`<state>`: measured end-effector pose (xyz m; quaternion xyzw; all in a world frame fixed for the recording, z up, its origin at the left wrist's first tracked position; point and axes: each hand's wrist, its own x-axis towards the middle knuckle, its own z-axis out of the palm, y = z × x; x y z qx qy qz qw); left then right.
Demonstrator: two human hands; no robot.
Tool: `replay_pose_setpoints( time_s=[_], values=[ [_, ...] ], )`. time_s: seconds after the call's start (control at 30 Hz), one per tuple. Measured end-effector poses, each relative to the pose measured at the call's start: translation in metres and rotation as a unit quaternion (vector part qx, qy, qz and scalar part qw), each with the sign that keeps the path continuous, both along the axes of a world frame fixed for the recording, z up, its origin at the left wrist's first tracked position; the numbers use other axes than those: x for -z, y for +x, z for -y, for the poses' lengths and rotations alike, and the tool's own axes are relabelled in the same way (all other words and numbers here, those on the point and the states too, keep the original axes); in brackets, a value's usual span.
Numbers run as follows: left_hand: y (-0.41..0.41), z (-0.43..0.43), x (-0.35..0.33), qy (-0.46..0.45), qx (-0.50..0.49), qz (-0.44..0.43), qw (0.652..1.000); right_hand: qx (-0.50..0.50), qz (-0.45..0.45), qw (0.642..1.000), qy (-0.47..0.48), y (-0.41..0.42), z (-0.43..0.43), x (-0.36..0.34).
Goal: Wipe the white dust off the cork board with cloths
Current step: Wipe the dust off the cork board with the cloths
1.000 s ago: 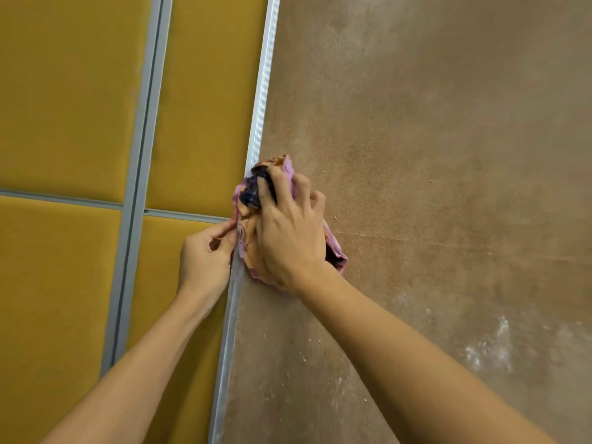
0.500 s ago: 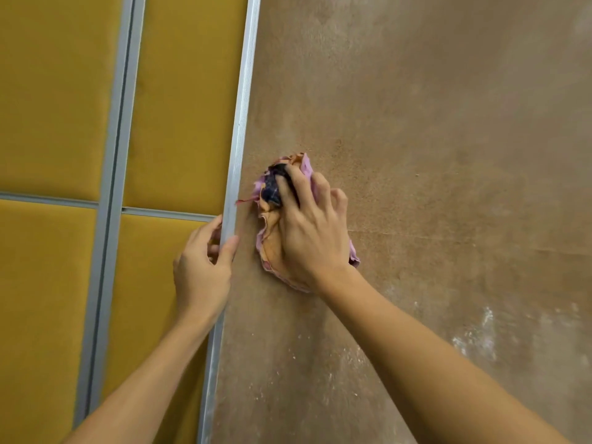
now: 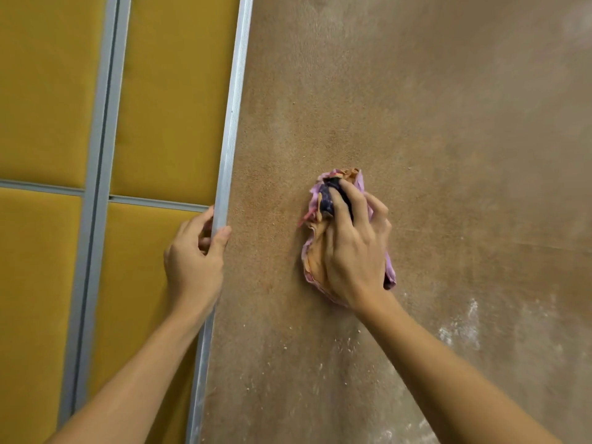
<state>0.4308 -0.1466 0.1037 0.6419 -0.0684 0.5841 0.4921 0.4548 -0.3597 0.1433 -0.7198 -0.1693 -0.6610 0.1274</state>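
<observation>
- Compared with half a second ago, further right on the board: crumpled pink-and-orange cloth bundle (image 3: pixel 315 256) with the right hand (image 3: pixel 355 251), now well apart from the ribbed silver metal frame strip (image 3: pixel 233 123).
- Right hand curled over the bundle, pressing it against the brown upright cork board (image 3: pixel 448 123), near its middle.
- Left hand (image 3: pixel 192 261) pinching the frame strip between thumb and fingers.
- Possibly only smearing the white dust patches (image 3: pixel 461 328) at lower right, if wiped with an already loaded cloth; possibly dropping a loose fold under a weak grip.
- No container in view.
</observation>
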Motion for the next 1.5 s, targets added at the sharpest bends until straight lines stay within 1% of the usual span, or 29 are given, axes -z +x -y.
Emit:
replay_pose_setpoints(
  time_s=[0.07,0.13,0.2,0.3,0.33,0.37,0.4,0.5,0.57,0.63,0.7,0.77,0.83,0.93,1.0,1.07,1.13,1.23,1.27,1.37,1.5],
  values=[
    [0.000,-0.001,-0.001,-0.017,0.016,-0.004,1.000,0.000,-0.009,1.000,-0.006,0.006,-0.013,-0.007],
    [0.002,-0.003,-0.001,-0.028,0.042,-0.005,0.999,-0.005,0.002,0.999,-0.040,0.009,-0.033,0.005],
    [0.004,-0.005,0.000,-0.037,0.063,0.001,0.997,-0.020,0.018,0.992,-0.122,0.007,-0.055,0.033],
    [0.003,-0.013,-0.003,-0.051,0.108,-0.005,0.993,-0.019,0.040,0.964,-0.262,0.001,-0.064,0.082],
    [0.001,-0.016,-0.004,-0.054,0.125,-0.013,0.991,-0.012,0.046,0.955,-0.294,-0.002,-0.059,0.087],
    [0.000,-0.019,-0.006,-0.057,0.142,-0.020,0.988,-0.008,0.046,0.951,-0.304,-0.003,-0.056,0.083],
    [0.000,-0.021,-0.007,-0.063,0.164,-0.022,0.984,-0.009,0.046,0.956,-0.289,-0.003,-0.056,0.073],
    [0.000,-0.023,-0.008,-0.074,0.206,-0.013,0.976,-0.029,0.018,0.989,-0.146,-0.006,-0.080,0.025],
    [0.003,-0.023,-0.007,-0.072,0.211,-0.008,0.975,-0.042,-0.004,0.995,-0.086,-0.006,-0.101,0.010],
    [0.005,-0.023,-0.008,-0.073,0.206,-0.009,0.976,-0.040,-0.001,0.994,-0.101,-0.004,-0.107,0.027],
    [0.006,-0.025,-0.009,-0.077,0.197,-0.011,0.977,-0.025,0.008,0.987,-0.158,-0.003,-0.101,0.067],
    [0.005,-0.026,-0.008,-0.059,0.173,-0.023,0.983,-0.008,0.025,0.979,-0.203,-0.004,-0.091,0.104],
    [0.003,-0.028,-0.009,-0.041,0.160,-0.034,0.986,-0.002,0.031,0.975,-0.218,-0.004,-0.088,0.113],
    [-0.001,-0.030,-0.012,-0.032,0.165,-0.040,0.985,0.001,0.023,0.982,-0.189,-0.007,-0.096,0.090],
    [-0.001,-0.030,-0.013,-0.033,0.171,-0.036,0.984,-0.003,0.014,0.991,-0.135,-0.006,-0.106,0.073],
    [0.000,-0.030,-0.013,-0.038,0.178,-0.035,0.983,-0.021,-0.001,0.996,-0.088,-0.006,-0.115,0.075],
    [0.002,-0.031,-0.012,-0.043,0.184,-0.038,0.981,-0.029,-0.001,0.995,-0.100,-0.008,-0.115,0.098],
    [0.000,-0.033,-0.012,-0.037,0.182,-0.051,0.981,-0.014,0.020,0.983,-0.181,-0.009,-0.100,0.143],
    [-0.002,-0.033,-0.012,-0.034,0.181,-0.055,0.981,-0.011,0.023,0.981,-0.194,-0.010,-0.095,0.148],
    [-0.006,-0.034,-0.014,-0.025,0.186,-0.063,0.980,-0.032,0.011,0.983,-0.178,-0.012,-0.097,0.132],
    [-0.007,-0.035,-0.015,-0.019,0.179,-0.068,0.981,-0.049,-0.001,0.991,-0.121,-0.007,-0.107,0.104]
  ],
)
